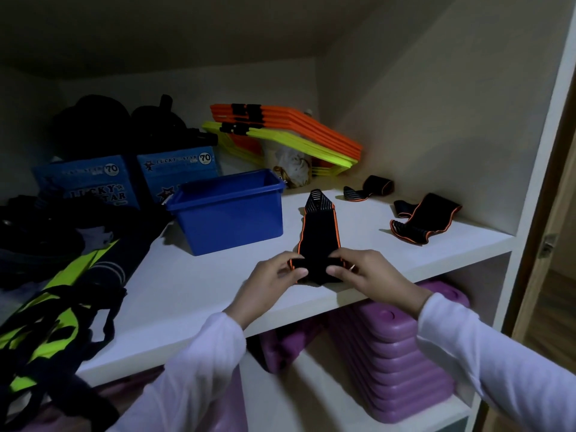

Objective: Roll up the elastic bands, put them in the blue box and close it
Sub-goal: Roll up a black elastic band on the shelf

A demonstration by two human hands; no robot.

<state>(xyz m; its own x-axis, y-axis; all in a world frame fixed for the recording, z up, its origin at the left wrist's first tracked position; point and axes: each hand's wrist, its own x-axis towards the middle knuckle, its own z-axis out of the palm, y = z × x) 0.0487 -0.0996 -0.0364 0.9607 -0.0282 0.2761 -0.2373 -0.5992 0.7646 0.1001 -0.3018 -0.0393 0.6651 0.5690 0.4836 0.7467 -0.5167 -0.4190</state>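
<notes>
**Both hands on the band at the shelf's front edge**

While the left hand (274, 271) pinches one end of a short roll, the right hand (358, 269) pinches the other end — thumbs on top, fingers curled round the fabric. Between them sits the rolled start of a black elastic band with orange edging (318, 235); its unrolled length lies flat on the white shelf (187, 285), running away from the hands to a striped far end.

Just beyond the left hand, up and to its left, stands the blue box (230, 213), open at the top, with no lid on it. Beyond the right hand and off to its right lie two more bands, both loose and unrolled — a nearer one with orange edging (424, 219) and a farther one (369, 190) close to the back wall.

Farther back, behind the box, rest stacked orange and yellow hurdles (290, 135) and two blue packets (131, 179). Below the hands, under the shelf, purple ridged blocks (402, 366) are stacked.
</notes>
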